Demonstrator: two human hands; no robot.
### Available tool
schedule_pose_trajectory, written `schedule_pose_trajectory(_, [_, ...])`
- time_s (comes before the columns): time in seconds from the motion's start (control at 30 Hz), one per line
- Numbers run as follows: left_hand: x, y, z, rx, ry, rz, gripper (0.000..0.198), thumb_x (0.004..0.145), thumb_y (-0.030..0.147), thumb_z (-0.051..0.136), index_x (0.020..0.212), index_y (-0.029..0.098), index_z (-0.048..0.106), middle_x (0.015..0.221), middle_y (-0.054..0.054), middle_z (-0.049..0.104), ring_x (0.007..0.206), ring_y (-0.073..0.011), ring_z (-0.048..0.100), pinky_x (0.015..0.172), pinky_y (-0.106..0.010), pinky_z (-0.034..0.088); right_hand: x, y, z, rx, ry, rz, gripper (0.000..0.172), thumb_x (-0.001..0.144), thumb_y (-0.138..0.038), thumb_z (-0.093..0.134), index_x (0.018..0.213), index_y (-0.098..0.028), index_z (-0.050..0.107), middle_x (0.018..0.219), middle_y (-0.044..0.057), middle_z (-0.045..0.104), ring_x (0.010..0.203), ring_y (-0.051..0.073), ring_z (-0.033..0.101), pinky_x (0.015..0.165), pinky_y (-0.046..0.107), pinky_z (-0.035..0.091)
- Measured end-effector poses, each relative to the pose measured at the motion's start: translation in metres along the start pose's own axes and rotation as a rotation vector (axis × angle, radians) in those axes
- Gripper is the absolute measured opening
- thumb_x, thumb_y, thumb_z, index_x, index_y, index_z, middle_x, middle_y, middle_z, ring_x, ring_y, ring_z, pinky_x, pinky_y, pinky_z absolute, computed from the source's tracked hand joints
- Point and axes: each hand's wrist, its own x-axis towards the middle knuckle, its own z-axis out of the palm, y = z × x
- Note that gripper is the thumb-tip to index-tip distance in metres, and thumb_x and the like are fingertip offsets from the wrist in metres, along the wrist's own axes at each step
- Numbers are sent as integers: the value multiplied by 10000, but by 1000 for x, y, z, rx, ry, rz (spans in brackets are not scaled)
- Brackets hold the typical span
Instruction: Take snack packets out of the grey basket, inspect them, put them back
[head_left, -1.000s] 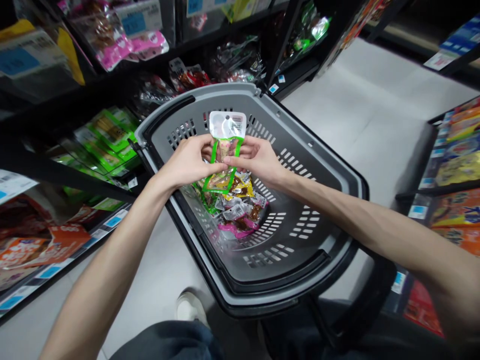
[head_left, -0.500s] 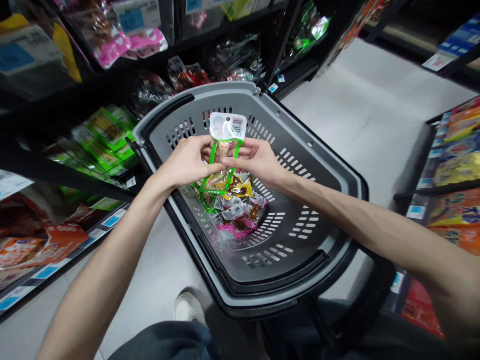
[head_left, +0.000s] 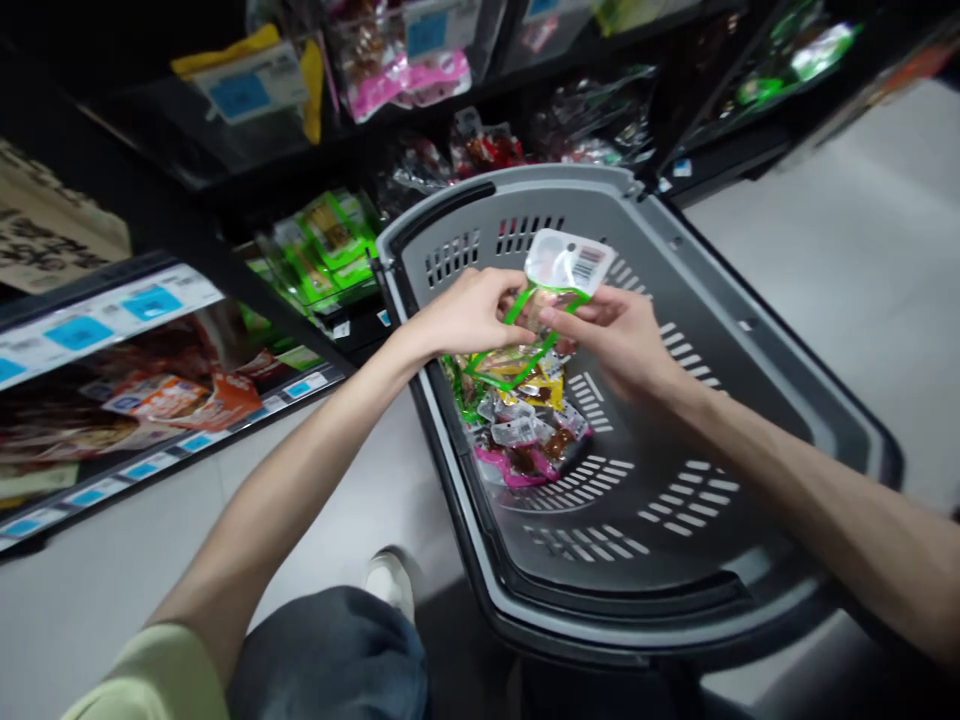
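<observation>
Both hands hold one green-edged snack packet (head_left: 559, 275) with a white top and a barcode, over a grey shopping basket (head_left: 675, 250). My left hand (head_left: 469, 315) pinches its left side. My right hand (head_left: 619, 340) pinches its right side. The packet stands roughly upright, tilted a little to the right. Under it, on the basket's floor, lies a heap of several small packets (head_left: 521, 425), green, yellow, clear and pink.
Dark shop shelves run along the left and back. They carry green packets (head_left: 326, 245), pink packets (head_left: 397, 85), orange packs (head_left: 180, 395) and blue price tags (head_left: 79, 332). Pale floor lies at right. My knee (head_left: 330, 655) and a white shoe (head_left: 390, 580) show below.
The view has swung left and tilted, so the basket now sits further right in the picture. Both hands keep their hold on the packet, which tilts a little more.
</observation>
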Motion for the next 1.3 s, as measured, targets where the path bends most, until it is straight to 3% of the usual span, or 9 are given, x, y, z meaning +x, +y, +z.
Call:
schedule_pose_trajectory(0.3, [-2,1,2,62,-39,11,250,730,276,721,935,153,649,780,-21,619,752,-186,581,727,-334,394,2,-5,1,-8,76,109,268,581,-206,908,829,-194,806,730,71,743,485,98,547,468,286,422])
schedule_pose_trajectory(0.5, [-4,5,0,125,-56,8,253,746,285,674,956,148,637,816,-37,632,803,-202,604,738,-320,386,-1,-5,1,-12,49,111,271,633,-257,893,881,-211,794,767,18,750,514,74,563,496,228,435])
schedule_pose_trajectory(0.63, [-5,5,0,158,-70,28,272,757,284,653,990,145,644,840,-58,647,812,-218,610,745,-339,386,-2,-7,2,-8,44,125,278,626,-268,898,872,-200,787,691,-9,722,491,71,559,480,209,436])
schedule_pose_trajectory(1.1, [-5,6,3,206,-104,-9,338,798,382,639,1035,142,658,893,-87,662,920,-273,631,792,-366,413,0,-12,2,-25,37,186,226,647,-260,871,824,-173,760,693,23,686,501,89,512,496,265,399])
schedule_pose_trajectory(1.3, [-4,6,3,250,-121,7,366,816,427,611,1016,125,662,842,-75,655,869,-240,618,795,-348,417,0,-8,0,-29,-3,177,239,703,-302,842,873,-170,740,737,17,672,537,87,496,502,250,385])
